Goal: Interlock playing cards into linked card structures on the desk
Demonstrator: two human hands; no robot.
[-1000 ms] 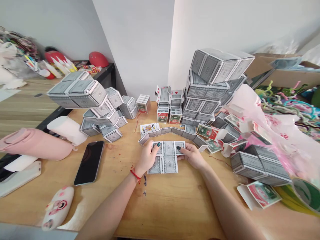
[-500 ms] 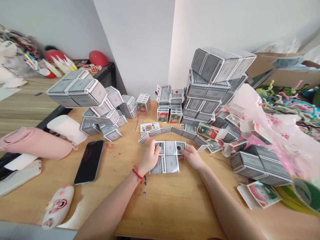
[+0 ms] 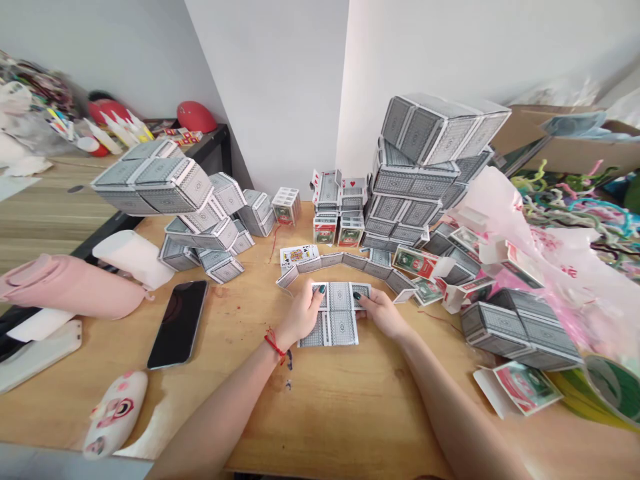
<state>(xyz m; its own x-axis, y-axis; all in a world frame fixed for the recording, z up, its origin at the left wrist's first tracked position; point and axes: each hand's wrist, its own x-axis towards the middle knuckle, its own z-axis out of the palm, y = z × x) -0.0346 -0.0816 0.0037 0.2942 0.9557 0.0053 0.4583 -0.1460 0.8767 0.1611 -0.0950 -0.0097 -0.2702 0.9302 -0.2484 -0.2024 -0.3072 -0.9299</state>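
Note:
Between my two hands is a panel of joined grey-backed playing cards (image 3: 341, 297), with a lower flap of cards hanging toward me. My left hand (image 3: 300, 315) grips its left side, thumb on top. My right hand (image 3: 383, 312) pinches the right edge, thumb on top; its other fingers are mostly hidden underneath. Just beyond stands a curved strip of folded cards (image 3: 345, 261). A face-up king card (image 3: 299, 255) lies at the strip's left end. Past the strip are two small stacks of card boxes (image 3: 326, 227) with cards on top.
Tall stacks of card-covered blocks rise at right (image 3: 415, 177) and left (image 3: 175, 183). A phone (image 3: 179, 323), a pink bottle (image 3: 75, 287) and a white case (image 3: 116, 413) lie left. Opened card boxes (image 3: 523, 387), card blocks (image 3: 520, 327) and a tape roll (image 3: 600, 390) sit right.
Almost nothing differs. Both hands keep their hold on the card panel in the same place; the whole view has shifted very slightly.

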